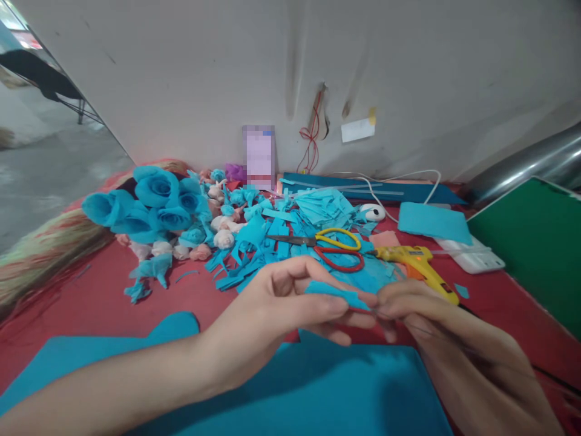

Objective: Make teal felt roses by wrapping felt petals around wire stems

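Between the thumb and fingers of my left hand (290, 303) lies a small piece of blue crepe paper (336, 295), held nearly flat. My right hand (422, 315) has its fingertips pinched together at the right end of that paper. A thin wire (424, 330) runs from those fingertips back across the right palm; where its tip meets the paper is hidden by the fingers. Just beyond my hands are scissors (338, 239) with one yellow and one red handle, and a yellow glue gun (420, 264) lying on its side.
Blue crepe paper roses (157, 188) stand at the left, with small pink and white rosebuds (224, 239) beside them. Cut blue paper pieces (324, 209) are heaped mid-table. A large blue sheet (290, 393) lies in front. A phone (258, 157) leans against the wall; a green board (531, 242) stands right.
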A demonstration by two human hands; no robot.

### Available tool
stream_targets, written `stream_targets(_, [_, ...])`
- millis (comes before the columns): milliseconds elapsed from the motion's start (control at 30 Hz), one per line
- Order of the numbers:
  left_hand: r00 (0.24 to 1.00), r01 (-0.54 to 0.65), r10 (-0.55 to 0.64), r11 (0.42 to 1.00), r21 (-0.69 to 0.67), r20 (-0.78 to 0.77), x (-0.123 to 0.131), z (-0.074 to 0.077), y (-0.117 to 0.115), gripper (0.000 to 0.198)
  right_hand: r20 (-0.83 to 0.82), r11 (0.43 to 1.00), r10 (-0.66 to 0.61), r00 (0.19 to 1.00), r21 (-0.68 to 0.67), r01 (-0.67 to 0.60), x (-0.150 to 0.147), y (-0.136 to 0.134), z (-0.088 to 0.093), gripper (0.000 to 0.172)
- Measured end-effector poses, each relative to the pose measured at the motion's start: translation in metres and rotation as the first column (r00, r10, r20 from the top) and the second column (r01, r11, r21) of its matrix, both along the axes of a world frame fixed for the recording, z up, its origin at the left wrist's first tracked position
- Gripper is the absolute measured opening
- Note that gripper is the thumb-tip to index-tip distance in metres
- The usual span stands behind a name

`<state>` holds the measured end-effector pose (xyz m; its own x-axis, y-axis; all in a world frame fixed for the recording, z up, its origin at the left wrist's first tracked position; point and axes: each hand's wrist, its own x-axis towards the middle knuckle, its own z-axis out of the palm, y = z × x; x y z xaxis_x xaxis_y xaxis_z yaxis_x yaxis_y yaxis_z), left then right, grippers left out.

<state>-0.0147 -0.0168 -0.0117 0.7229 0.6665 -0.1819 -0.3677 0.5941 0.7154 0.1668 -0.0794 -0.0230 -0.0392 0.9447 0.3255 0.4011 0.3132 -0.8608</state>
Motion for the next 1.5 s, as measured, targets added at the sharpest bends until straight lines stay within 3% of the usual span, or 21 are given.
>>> stream_targets(633, [0.996,-0.072,0.074,0.997,0.037,-0.057,0.001,0.000,0.000,0.008,0.038,0.999,-0.014,0.999,0.035,0.012,0.001,-0.001,-0.002,0.025])
stream_targets(800, [0.992,-0.090,0.092,0.995,0.031,-0.084,0.001,0.001,0.002,0.009,-0.132,1.000,0.001,0.991,-0.025,-0.004,0.000,0.000,-0.004,0.020])
stream_targets(967, [0.993,-0.093,0.096,0.995,0.041,-0.068,0.001,0.001,0.001,0.009,-0.417,0.991,-0.062,0.907,-0.130,0.008,-0.002,0.007,-0.002,0.010])
stream_targets(1167, [0.998,-0.032,0.032,0.999,0.006,-0.045,0.001,0.002,0.002,0.010,-0.439,0.952,-0.230,0.869,-0.287,0.107,-0.005,0.014,-0.005,0.012])
stream_targets(1300, [0.997,-0.018,0.017,1.000,-0.010,-0.077,-0.001,0.002,0.001,0.009,-0.499,0.894,-0.273,0.823,-0.446,0.026,-0.006,0.016,-0.006,0.021])
stream_targets(1500, [0.991,0.005,-0.006,1.000,-0.010,-0.136,-0.003,-0.003,0.001,0.006,-0.579,0.823,-0.189,0.793,-0.534,-0.194,-0.002,0.015,-0.012,0.022])
